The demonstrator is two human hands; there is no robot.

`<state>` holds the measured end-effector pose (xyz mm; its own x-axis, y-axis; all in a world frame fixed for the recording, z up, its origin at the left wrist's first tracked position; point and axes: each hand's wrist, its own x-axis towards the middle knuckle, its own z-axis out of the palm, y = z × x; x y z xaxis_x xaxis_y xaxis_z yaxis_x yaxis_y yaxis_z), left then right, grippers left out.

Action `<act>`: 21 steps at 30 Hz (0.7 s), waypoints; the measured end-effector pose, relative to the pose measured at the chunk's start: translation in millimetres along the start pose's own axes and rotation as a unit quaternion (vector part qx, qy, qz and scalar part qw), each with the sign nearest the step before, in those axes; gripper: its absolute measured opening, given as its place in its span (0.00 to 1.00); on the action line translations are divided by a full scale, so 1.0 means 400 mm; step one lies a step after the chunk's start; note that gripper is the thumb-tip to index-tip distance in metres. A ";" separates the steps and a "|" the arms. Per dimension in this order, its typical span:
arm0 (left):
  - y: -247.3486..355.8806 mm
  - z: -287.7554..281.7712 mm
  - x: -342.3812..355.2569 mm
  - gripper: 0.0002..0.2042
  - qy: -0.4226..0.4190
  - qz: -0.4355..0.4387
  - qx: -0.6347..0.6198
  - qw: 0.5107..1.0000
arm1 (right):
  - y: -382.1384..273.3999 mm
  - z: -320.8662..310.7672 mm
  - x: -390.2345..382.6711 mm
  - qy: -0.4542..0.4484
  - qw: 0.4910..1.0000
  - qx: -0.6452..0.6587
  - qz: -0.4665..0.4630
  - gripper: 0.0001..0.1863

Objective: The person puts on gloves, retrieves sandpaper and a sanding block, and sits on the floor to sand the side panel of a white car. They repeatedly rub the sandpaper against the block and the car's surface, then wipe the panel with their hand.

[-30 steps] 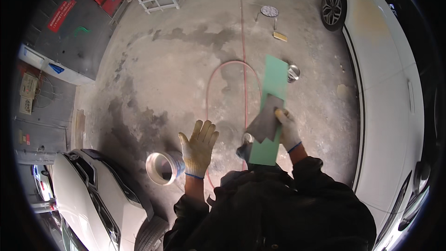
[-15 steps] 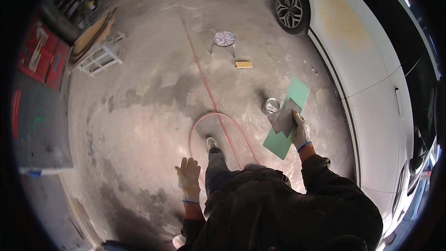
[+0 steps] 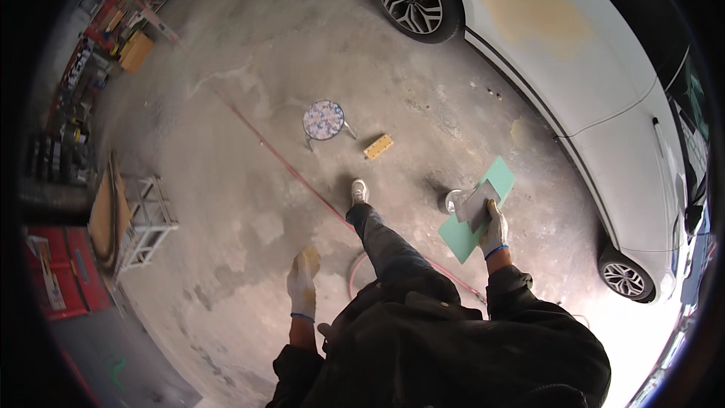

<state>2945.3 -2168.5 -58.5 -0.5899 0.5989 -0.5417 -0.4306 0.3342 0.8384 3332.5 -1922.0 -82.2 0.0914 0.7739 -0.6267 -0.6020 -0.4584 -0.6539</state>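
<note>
In my right hand, which wears a pale work glove, I grip a long green sheet together with dark grey sheets lying across it. Thumb and fingers are closed on their right edge. Below the sheets, a round metal can stands on the floor, partly covered from sight. My left hand, gloved too, hangs over the floor left of my leg. It holds nothing that I can see. Its fingers are stretched out, somewhat blurred, with yellowish tips.
A white car with a tan patch stands along the right. Ahead are a round patterned stool and a yellow block. A red hose crosses the floor by my foot. At left stand a white rack and red cabinet.
I have stepped forward and the view has turned, bringing the stool and yellow block closer. My left hand has swung from spread, palm showing, to side-on. The right still grips the sheets.
</note>
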 end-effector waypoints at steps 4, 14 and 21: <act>0.166 0.066 0.205 0.25 0.044 -0.071 0.019 0.996 | 0.063 0.168 0.195 0.025 0.999 0.001 -0.044 0.15; 0.608 0.257 0.686 0.18 -0.077 0.200 0.494 0.843 | 0.103 0.567 0.437 0.080 0.992 0.089 -0.040 0.10; 0.343 0.299 1.349 0.27 -0.233 0.327 0.633 0.662 | 0.347 0.626 0.588 0.217 0.967 0.089 -0.094 0.07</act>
<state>2649.8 -1712.5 -228.6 0.0346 0.9775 -0.2083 0.9038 0.0583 0.4240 3071.7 -1694.0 -214.0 0.5136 0.5615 -0.6488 -0.6667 -0.2149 -0.7137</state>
